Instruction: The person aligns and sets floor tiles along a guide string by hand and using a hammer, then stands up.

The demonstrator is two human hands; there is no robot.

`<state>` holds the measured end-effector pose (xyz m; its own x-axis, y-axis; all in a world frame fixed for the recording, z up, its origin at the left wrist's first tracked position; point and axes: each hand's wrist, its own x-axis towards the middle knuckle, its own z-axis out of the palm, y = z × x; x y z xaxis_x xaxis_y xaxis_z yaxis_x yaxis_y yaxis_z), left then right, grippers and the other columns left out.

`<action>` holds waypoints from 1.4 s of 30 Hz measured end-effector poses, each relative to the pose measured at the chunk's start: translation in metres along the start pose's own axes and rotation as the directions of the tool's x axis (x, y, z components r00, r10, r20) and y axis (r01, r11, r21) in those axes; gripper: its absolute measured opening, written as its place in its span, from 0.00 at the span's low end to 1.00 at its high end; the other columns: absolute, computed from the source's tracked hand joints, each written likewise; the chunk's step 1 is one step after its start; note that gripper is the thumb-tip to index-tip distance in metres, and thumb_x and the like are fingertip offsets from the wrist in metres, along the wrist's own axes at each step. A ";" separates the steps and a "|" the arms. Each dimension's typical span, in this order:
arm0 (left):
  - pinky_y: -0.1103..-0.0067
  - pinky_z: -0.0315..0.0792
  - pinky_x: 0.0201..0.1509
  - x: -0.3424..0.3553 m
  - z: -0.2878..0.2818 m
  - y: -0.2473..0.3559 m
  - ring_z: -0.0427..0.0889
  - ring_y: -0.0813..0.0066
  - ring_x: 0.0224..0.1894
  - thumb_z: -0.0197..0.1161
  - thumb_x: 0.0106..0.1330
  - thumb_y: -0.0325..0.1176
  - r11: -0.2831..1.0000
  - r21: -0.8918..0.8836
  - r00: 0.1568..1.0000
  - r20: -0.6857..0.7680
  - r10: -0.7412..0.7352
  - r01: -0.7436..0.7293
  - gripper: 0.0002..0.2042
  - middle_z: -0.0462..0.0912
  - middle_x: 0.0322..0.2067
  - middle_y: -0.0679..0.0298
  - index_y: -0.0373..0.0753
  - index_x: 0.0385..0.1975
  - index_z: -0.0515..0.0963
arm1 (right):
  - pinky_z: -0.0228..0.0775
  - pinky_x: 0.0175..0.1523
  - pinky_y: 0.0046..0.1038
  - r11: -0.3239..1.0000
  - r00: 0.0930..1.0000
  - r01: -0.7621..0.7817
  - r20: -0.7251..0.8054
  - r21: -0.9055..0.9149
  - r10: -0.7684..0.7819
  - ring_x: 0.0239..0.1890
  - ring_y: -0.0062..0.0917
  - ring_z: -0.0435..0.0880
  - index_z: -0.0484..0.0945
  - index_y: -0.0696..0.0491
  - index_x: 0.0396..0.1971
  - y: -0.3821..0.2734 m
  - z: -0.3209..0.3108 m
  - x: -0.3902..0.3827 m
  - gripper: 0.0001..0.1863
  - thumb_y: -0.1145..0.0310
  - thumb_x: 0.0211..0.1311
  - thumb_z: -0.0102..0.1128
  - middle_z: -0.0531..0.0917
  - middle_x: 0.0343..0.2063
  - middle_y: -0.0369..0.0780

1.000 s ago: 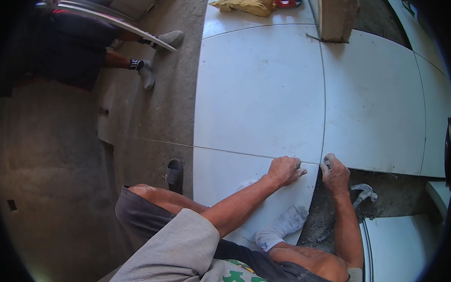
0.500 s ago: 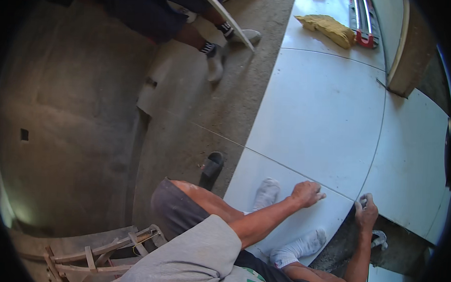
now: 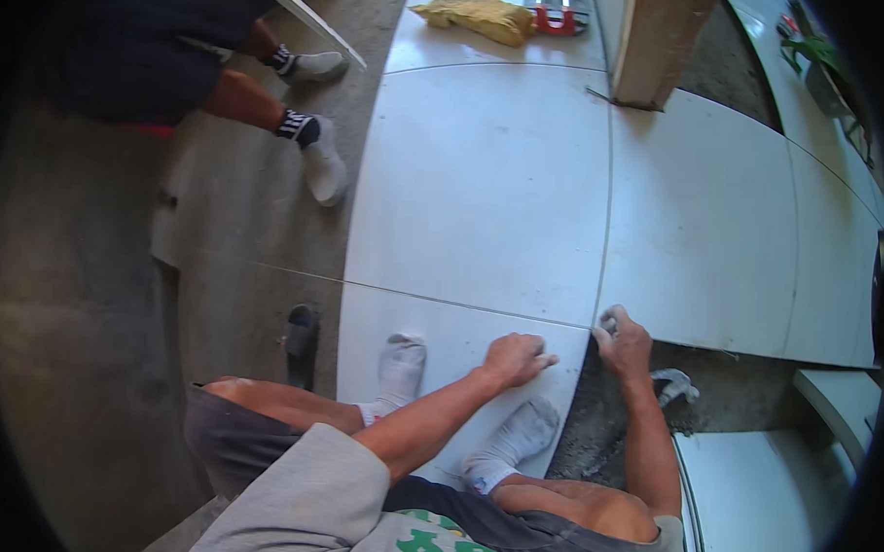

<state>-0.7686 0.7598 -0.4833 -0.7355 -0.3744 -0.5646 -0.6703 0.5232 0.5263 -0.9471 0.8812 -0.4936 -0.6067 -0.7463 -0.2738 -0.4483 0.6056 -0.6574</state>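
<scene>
Head view, right fingers (image 3: 617, 314) at white tile (image 3: 479, 190), grey container (image 3: 826, 92), contents unclear

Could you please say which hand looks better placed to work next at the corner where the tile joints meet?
Probably the right hand: it is right beside that corner, while the left hand is farther away, over the near tile.

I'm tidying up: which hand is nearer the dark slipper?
Left hand, over the white tile, right of the slipper; the right hand is farther right, near the tile's corner.
</scene>
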 end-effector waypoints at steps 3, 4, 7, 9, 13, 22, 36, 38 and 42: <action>0.62 0.71 0.36 -0.008 0.006 -0.005 0.80 0.52 0.31 0.57 0.59 0.54 1.000 -0.014 0.999 0.038 -0.023 0.024 0.22 0.81 0.24 0.51 0.38 0.24 0.79 | 0.73 0.33 0.38 0.999 1.000 -0.025 0.009 -0.026 0.025 0.28 0.40 0.83 0.74 0.49 0.32 0.007 -0.005 -0.002 0.13 0.66 0.47 0.67 0.82 0.23 0.42; 0.62 0.71 0.36 -0.010 0.007 -0.006 0.80 0.52 0.31 0.57 0.59 0.54 1.000 -0.028 0.998 0.055 0.006 -0.004 0.22 0.81 0.24 0.51 0.38 0.24 0.79 | 0.73 0.33 0.38 0.998 0.999 -0.049 -0.004 -0.049 0.049 0.28 0.40 0.83 0.74 0.49 0.32 0.009 -0.006 -0.002 0.13 0.66 0.47 0.67 0.82 0.23 0.42; 0.65 0.72 0.37 -0.017 0.004 -0.011 0.81 0.53 0.31 0.60 0.59 0.52 0.997 -0.039 0.998 0.014 -0.065 0.065 0.20 0.81 0.25 0.52 0.38 0.27 0.80 | 0.74 0.35 0.38 0.999 1.000 0.010 -0.024 -0.040 -0.011 0.28 0.40 0.83 0.74 0.48 0.33 0.014 -0.002 -0.001 0.13 0.64 0.47 0.66 0.82 0.22 0.43; 0.65 0.72 0.38 -0.020 0.001 -0.014 0.81 0.55 0.32 0.60 0.59 0.51 0.995 -0.037 0.995 -0.029 -0.092 0.091 0.19 0.82 0.27 0.53 0.38 0.28 0.80 | 0.74 0.35 0.37 0.999 1.000 0.023 -0.008 -0.044 -0.023 0.29 0.39 0.83 0.74 0.49 0.33 0.014 0.004 0.000 0.13 0.64 0.48 0.66 0.82 0.22 0.42; 0.66 0.73 0.39 -0.014 -0.001 0.000 0.82 0.56 0.33 0.60 0.60 0.50 0.984 -0.047 0.985 -0.011 -0.172 0.171 0.18 0.83 0.28 0.54 0.39 0.29 0.80 | 0.73 0.36 0.39 0.999 0.998 -0.037 0.055 -0.032 0.039 0.31 0.41 0.82 0.73 0.48 0.33 0.012 0.001 0.000 0.13 0.64 0.48 0.66 0.82 0.24 0.42; 0.66 0.73 0.40 0.004 0.004 0.017 0.82 0.57 0.34 0.60 0.60 0.48 0.987 -0.094 0.989 -0.062 -0.133 0.127 0.16 0.83 0.29 0.56 0.40 0.30 0.80 | 0.73 0.35 0.39 0.999 0.999 -0.014 0.040 -0.031 0.015 0.30 0.41 0.82 0.73 0.48 0.33 0.014 0.000 -0.001 0.12 0.65 0.49 0.65 0.82 0.24 0.43; 0.64 0.72 0.36 0.027 0.002 0.042 0.81 0.55 0.32 0.60 0.58 0.52 0.990 -0.004 0.983 -0.117 -0.142 0.142 0.19 0.82 0.25 0.53 0.40 0.26 0.80 | 0.73 0.37 0.41 0.997 0.996 -0.049 0.066 -0.055 0.052 0.32 0.43 0.82 0.71 0.48 0.34 0.007 -0.004 -0.001 0.13 0.65 0.49 0.65 0.82 0.26 0.44; 0.64 0.72 0.35 0.017 0.001 0.045 0.81 0.55 0.31 0.60 0.57 0.53 0.998 0.005 0.991 -0.114 -0.068 0.069 0.20 0.82 0.25 0.52 0.38 0.25 0.80 | 0.73 0.38 0.41 0.998 0.997 -0.042 0.059 -0.055 0.045 0.33 0.43 0.82 0.71 0.48 0.34 0.007 -0.006 -0.003 0.13 0.65 0.49 0.64 0.82 0.26 0.44; 0.63 0.73 0.37 -0.010 0.001 0.044 0.81 0.51 0.33 0.59 0.59 0.53 1.000 0.006 0.996 -0.086 0.003 -0.002 0.21 0.82 0.26 0.50 0.38 0.26 0.80 | 0.73 0.39 0.42 0.994 0.996 -0.078 0.027 -0.076 0.080 0.34 0.43 0.82 0.72 0.48 0.34 0.010 -0.001 -0.006 0.13 0.63 0.50 0.64 0.82 0.26 0.45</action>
<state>-0.7907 0.7868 -0.4556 -0.7431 -0.4376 -0.5063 -0.6681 0.5287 0.5236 -0.9485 0.8919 -0.4973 -0.6225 -0.7027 -0.3445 -0.4482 0.6810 -0.5791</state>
